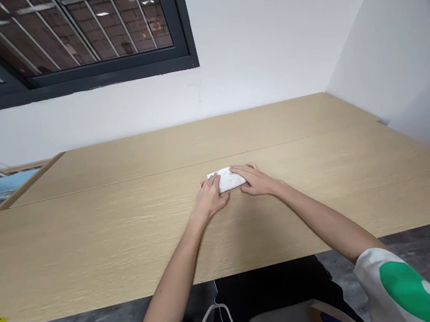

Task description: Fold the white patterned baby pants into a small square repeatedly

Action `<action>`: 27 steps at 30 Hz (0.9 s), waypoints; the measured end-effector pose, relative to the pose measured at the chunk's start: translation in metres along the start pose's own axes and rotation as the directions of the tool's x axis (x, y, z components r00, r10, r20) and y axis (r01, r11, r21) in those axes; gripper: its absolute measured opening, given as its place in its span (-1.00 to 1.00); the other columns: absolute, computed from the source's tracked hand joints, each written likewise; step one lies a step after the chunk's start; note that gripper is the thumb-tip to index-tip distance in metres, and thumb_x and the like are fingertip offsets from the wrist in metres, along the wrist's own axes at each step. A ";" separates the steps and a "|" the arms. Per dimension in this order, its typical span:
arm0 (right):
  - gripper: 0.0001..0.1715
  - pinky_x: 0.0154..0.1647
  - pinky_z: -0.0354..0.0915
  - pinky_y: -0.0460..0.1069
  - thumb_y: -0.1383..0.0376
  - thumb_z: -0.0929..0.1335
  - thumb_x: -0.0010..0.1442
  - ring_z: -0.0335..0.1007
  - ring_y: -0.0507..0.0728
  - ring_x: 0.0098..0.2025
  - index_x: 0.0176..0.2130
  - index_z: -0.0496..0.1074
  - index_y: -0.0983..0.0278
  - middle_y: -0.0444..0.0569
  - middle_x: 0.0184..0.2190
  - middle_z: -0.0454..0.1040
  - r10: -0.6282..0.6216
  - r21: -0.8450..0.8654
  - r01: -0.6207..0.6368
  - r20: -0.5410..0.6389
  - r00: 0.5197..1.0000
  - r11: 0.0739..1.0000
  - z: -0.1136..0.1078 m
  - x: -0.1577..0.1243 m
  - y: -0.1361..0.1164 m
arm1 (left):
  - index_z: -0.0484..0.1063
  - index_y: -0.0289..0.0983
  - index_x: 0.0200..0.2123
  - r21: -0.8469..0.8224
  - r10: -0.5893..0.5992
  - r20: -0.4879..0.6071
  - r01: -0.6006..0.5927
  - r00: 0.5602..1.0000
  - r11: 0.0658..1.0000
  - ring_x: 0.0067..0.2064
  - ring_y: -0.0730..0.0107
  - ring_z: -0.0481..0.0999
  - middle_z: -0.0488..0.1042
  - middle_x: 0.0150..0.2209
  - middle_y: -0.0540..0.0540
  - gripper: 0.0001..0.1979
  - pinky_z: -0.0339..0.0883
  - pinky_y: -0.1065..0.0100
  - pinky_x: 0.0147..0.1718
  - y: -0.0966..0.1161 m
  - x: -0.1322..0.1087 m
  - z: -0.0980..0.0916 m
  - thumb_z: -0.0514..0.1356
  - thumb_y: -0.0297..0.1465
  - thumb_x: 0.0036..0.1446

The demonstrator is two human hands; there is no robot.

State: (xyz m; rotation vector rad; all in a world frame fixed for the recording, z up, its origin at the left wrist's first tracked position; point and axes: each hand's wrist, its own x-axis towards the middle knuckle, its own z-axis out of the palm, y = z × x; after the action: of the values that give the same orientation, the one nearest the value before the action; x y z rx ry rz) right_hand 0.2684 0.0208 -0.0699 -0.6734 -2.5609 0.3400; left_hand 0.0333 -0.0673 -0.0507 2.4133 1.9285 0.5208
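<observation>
The left hand [210, 197] and right hand [256, 179] grip opposite ends of a white, faintly patterned, flat folded piece [230, 179], perhaps paper or cloth, between them over the pale wood-grain tabletop [130, 235]. Uneven pressure could crease it; a loose thumb could let one end slip.

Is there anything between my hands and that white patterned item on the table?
Nothing visible. Your left hand and right hand both touch the white patterned item directly, one at each end.
</observation>
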 end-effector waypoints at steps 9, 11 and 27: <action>-0.40 0.32 0.12 0.34 0.34 0.26 0.31 0.36 0.35 0.31 0.31 0.31 0.27 0.22 0.24 0.48 0.133 0.114 -0.117 -0.146 0.980 0.987 0.014 0.008 0.010 | 0.39 -0.31 0.19 -0.022 0.039 -0.096 -0.041 0.995 0.999 0.36 0.01 0.33 0.37 0.34 -0.34 -0.62 0.12 0.01 0.33 -0.001 0.003 0.002 0.05 -0.44 0.35; -0.49 0.30 0.16 0.34 0.26 0.28 0.35 0.41 0.35 0.24 0.26 0.33 0.24 0.19 0.16 0.54 0.190 0.168 -0.160 -0.181 0.965 0.973 0.014 0.014 0.009 | 0.44 -0.28 0.09 -0.064 0.012 -0.175 -0.024 0.984 0.998 0.30 -0.03 0.37 0.41 0.27 -0.35 -0.70 0.18 -0.02 0.28 -0.002 0.003 -0.001 0.04 -0.41 0.37; -0.45 -0.12 0.46 0.07 0.18 0.40 0.28 0.52 0.16 -0.20 0.19 0.31 0.28 0.01 -0.18 0.55 0.417 0.243 -0.380 -0.124 0.900 0.892 0.037 0.166 0.036 | 0.36 -0.34 0.22 -0.285 -0.458 -0.185 0.399 0.869 0.872 0.15 -0.12 0.50 0.50 0.07 -0.41 -0.57 0.34 -0.07 0.15 -0.017 0.006 0.001 0.08 -0.32 0.36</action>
State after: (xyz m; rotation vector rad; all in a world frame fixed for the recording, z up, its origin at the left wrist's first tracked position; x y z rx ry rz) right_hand 0.1365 0.1328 -0.0522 -1.0981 -2.1668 0.6522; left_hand 0.0183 -0.0577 -0.0535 1.7602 2.2539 0.9937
